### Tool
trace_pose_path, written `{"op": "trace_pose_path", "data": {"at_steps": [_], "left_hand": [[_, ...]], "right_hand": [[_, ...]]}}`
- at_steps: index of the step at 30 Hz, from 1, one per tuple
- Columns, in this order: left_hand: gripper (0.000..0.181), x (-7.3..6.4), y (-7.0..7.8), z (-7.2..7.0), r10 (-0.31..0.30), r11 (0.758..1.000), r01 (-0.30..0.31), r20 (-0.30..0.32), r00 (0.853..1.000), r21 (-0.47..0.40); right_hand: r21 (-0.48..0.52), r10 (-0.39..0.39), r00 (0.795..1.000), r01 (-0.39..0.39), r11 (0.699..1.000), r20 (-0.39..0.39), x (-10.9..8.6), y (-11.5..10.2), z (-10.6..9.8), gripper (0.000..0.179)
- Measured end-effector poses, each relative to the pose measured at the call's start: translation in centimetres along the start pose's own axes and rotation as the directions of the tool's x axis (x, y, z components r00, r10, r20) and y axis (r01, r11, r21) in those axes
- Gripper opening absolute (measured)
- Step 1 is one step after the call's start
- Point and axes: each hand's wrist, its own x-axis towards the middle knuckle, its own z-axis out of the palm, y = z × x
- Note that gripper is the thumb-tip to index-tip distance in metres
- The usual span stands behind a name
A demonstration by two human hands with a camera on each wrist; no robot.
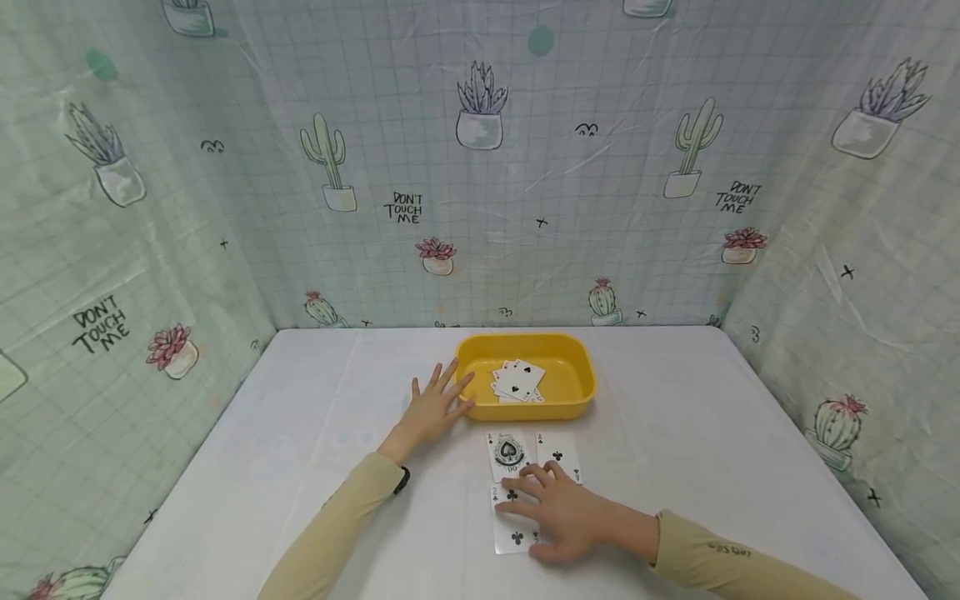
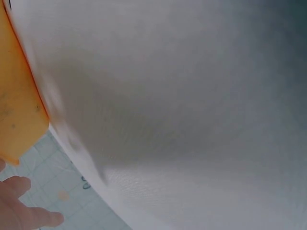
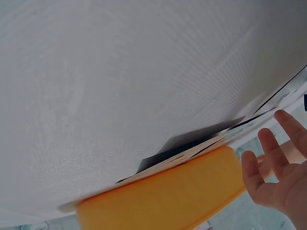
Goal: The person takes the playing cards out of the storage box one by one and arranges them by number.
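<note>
My left hand [image 1: 427, 412], its fingers spread, lies at the left end of a yellow tray [image 1: 587, 367], fingertips right at the rim. Several playing cards [image 1: 517, 381] lie fanned inside the tray, pips up. In front of it an ace of spades [image 1: 510, 454] and an ace of clubs [image 1: 566, 450] lie side by side. Below the ace of spades is a two of clubs [image 1: 510, 542], partly covered by my right hand [image 1: 570, 512]. That hand's fingers are spread, reaching over the lower edges of the aces; in the right wrist view they look extended too.
The white table [image 1: 675, 400] has the tray near its back edge. Patterned cloth [image 1: 480, 233] with potted cacti hangs behind the table and along both sides.
</note>
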Motion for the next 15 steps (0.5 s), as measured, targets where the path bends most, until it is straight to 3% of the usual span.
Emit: {"op": "trace_pose_path", "data": {"at_steps": [15], "left_hand": [[0.057, 0.21, -0.29, 0.30, 0.008, 1.000, -0.008, -0.013, 1.000, 0.000]], "right_hand": [[0.031, 0.002, 1.000, -0.002, 1.000, 0.002, -0.44, 0.01, 0.70, 0.058]]}}
